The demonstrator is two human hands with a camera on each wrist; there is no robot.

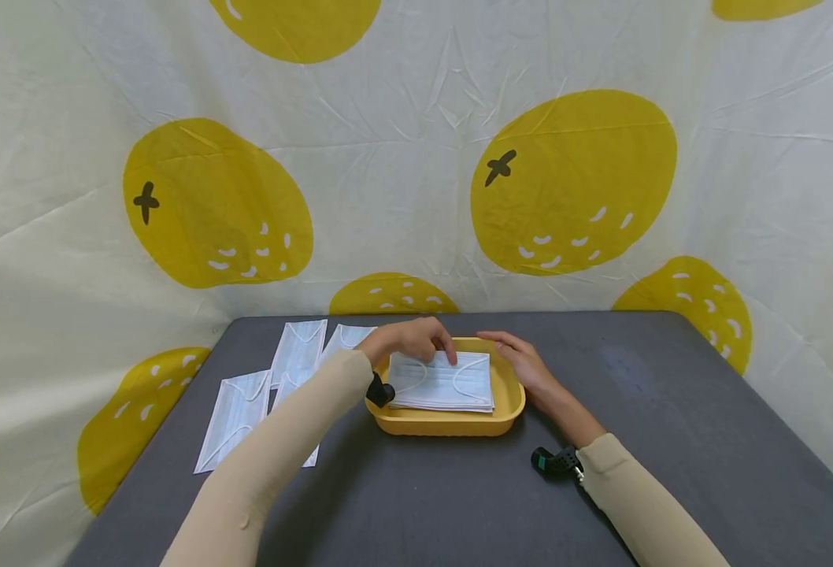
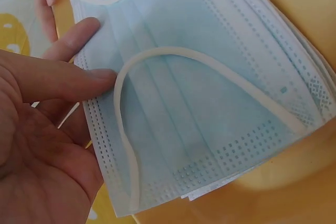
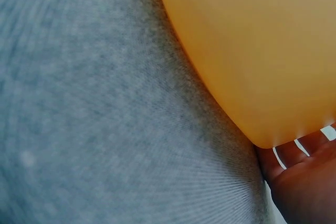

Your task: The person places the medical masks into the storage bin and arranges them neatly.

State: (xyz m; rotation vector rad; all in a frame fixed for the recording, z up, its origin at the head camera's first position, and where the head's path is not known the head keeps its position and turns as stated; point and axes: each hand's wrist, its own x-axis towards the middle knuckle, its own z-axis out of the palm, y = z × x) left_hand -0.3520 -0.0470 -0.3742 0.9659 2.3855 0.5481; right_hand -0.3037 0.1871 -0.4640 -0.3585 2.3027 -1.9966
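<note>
The far edge of a stack of masks (image 1: pixel 439 386) is pinched by the left hand (image 1: pixel 420 339), its grip closed with the thumb laid over the top mask (image 2: pixel 210 108); how many layers are caught cannot be told. The yellow tray (image 1: pixel 445 426) is touched at its right end by the right hand (image 1: pixel 519 362), whose fingers are extended and clamped on nothing. The step appears to be the settling of the stack, best done with light pressure, the tray kept steady, the edges brought flush and the ear loops (image 2: pixel 173 51) laid flat so that none is snagged. The stack is held within the tray, its layers slightly offset along the near edge. Several loose masks (image 1: pixel 235 413) are spread on the table (image 1: pixel 671 441) left of the tray, partly hidden by the left sleeve (image 1: pixel 282 457).
</note>
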